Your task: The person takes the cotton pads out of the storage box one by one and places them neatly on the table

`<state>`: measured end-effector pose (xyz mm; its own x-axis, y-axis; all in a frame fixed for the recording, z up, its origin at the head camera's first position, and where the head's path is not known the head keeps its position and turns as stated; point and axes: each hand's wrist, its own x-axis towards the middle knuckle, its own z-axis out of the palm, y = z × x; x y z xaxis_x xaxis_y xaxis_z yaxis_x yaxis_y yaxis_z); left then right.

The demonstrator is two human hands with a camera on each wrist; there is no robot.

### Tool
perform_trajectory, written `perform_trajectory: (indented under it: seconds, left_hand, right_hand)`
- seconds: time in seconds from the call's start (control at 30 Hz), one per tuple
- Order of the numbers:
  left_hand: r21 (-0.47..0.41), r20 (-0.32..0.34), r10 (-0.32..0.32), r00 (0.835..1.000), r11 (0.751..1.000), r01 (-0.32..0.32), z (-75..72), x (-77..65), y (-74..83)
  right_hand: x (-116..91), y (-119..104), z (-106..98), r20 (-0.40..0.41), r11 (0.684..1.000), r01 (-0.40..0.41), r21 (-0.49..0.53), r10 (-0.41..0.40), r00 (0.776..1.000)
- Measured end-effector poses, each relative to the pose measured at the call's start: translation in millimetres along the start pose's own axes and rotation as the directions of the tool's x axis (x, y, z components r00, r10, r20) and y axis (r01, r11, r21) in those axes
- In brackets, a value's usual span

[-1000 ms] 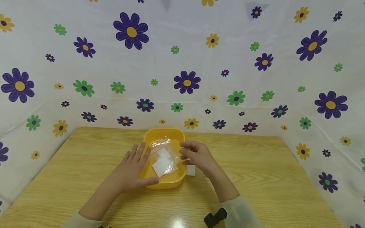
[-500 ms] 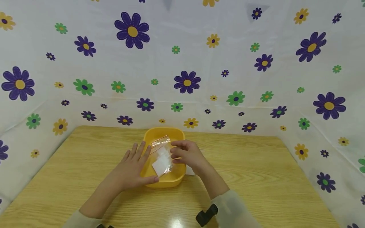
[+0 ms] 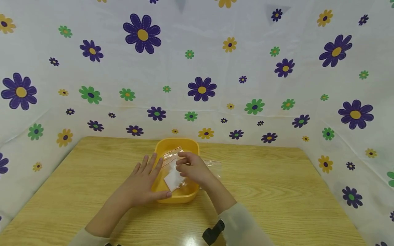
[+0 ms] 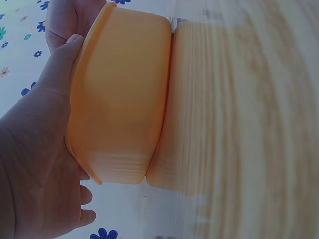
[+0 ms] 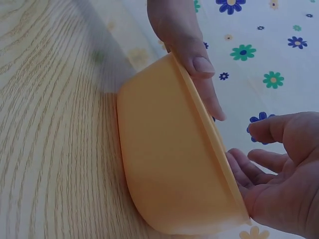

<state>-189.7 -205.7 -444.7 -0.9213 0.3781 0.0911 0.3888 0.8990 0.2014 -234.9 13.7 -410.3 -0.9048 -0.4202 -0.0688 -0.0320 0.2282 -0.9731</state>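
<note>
A yellow plastic tub (image 3: 160, 145) stands on the table. Inside it lie clear zip bags (image 3: 173, 152) and a flat white piece (image 3: 174, 179), partly covered by my right hand. My left hand (image 3: 143, 184) rests on the tub's left rim, its fingers straight and spread, the thumb at the near edge. Over the tub's right side is my right hand (image 3: 194, 168), fingers loosely bent. Nothing shows between those fingers in the right wrist view, where the right hand (image 5: 289, 174) is beside the tub's rim.
To the right of the tub, another clear zip bag (image 3: 214, 166) lies on the wood-grain table (image 3: 277, 191), partly behind my right wrist. A white cloth with printed flowers (image 3: 172, 68) encloses the table at the back and sides.
My right hand has moved left from the tub's right rim to over its inside. The zip bag on the table now shows more behind that wrist. My left hand has stayed put.
</note>
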Motion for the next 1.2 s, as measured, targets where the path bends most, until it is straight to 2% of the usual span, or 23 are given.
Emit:
perform_trajectory:
  seconds: [0.27,0.47,0.7,1.03,1.1,1.2]
  left_hand:
    - [-0.003,-0.011,0.007,1.000,1.000,-0.007,-0.2,-2.0,0.4]
    - [-0.006,-0.013,0.004,1.000,1.000,-0.004,-1.9,-2.6,1.3]
    - [-0.003,-0.003,-0.001,1.000,1.000,0.001,-2.2,-2.9,1.4]
    - [-0.009,-0.003,0.001,1.000,1.000,-0.001,0.0,-1.7,0.1]
    - [-0.007,-0.007,0.005,1.000,1.000,-0.005,0.0,-1.4,0.2]
    - [-0.005,-0.011,0.009,1.000,1.000,-0.009,-0.4,-1.1,0.6]
  right_hand:
    - [2,-1,6,0.042,0.992,-0.029,-0.125,0.034,0.999]
    - [3,-2,10,0.029,0.983,-0.029,-0.183,0.034,0.999]
    - [4,1,15,0.024,0.982,-0.059,-0.177,0.064,0.998]
    - [8,6,19,0.017,0.990,-0.072,-0.118,0.075,0.997]
    - [9,8,20,0.016,0.988,-0.064,-0.142,0.067,0.998]
    - [10,10,22,0.005,0.972,-0.046,-0.231,0.048,0.999]
